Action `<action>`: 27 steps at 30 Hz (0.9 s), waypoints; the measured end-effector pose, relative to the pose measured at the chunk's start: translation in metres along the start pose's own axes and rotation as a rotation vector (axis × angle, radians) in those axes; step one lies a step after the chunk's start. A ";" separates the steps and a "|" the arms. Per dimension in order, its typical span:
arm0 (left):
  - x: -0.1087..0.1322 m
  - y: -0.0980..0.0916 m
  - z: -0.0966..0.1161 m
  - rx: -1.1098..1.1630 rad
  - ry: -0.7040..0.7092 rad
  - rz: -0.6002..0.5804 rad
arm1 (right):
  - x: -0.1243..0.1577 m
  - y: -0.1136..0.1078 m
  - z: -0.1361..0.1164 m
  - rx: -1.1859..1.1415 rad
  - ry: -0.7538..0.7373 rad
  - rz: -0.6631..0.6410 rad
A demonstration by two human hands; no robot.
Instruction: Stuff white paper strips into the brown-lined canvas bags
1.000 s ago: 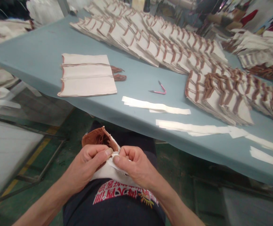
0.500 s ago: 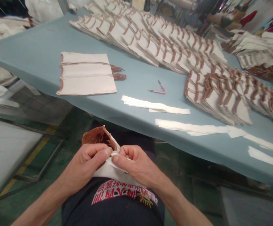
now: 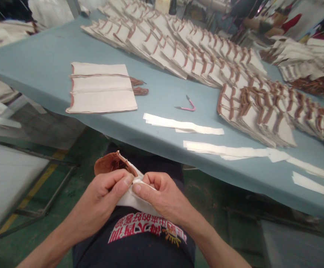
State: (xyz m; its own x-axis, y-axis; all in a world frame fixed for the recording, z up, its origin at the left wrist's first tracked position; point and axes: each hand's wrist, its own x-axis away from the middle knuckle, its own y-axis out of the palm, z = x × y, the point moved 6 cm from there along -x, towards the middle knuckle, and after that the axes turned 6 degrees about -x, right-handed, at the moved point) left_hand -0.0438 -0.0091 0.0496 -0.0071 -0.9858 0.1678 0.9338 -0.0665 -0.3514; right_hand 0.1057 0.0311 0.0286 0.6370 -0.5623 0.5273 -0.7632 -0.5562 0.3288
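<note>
Below the desk (image 3: 33,63), left hand (image 3: 103,203) and right hand (image 3: 163,197) pinch a brown-trimmed cloth (image 3: 110,166), thumbs meeting to hold its edge taut.

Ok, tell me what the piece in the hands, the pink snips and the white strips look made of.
The held piece: cream cloth, matte and limp, creasing between left hand and right hand; its brown part looks like suede or leather, uncertain. Pink snips: likely painted or coated metal, thin pointed arms. White strips: flat, matte, paper or interfacing.
</note>
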 end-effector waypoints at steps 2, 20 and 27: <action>0.004 0.000 -0.004 -0.004 0.024 0.026 | -0.001 0.002 -0.001 0.011 -0.007 0.003; 0.011 -0.008 -0.018 0.178 -0.063 -0.056 | 0.003 0.006 0.004 0.041 -0.120 0.000; 0.006 -0.017 0.006 0.105 -0.050 0.028 | 0.011 -0.011 -0.004 0.281 -0.168 0.102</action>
State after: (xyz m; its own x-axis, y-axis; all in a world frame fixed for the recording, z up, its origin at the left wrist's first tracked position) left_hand -0.0573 -0.0128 0.0617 0.0347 -0.9780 0.2055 0.9659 -0.0200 -0.2583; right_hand 0.1203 0.0338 0.0340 0.5859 -0.7034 0.4025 -0.7788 -0.6260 0.0397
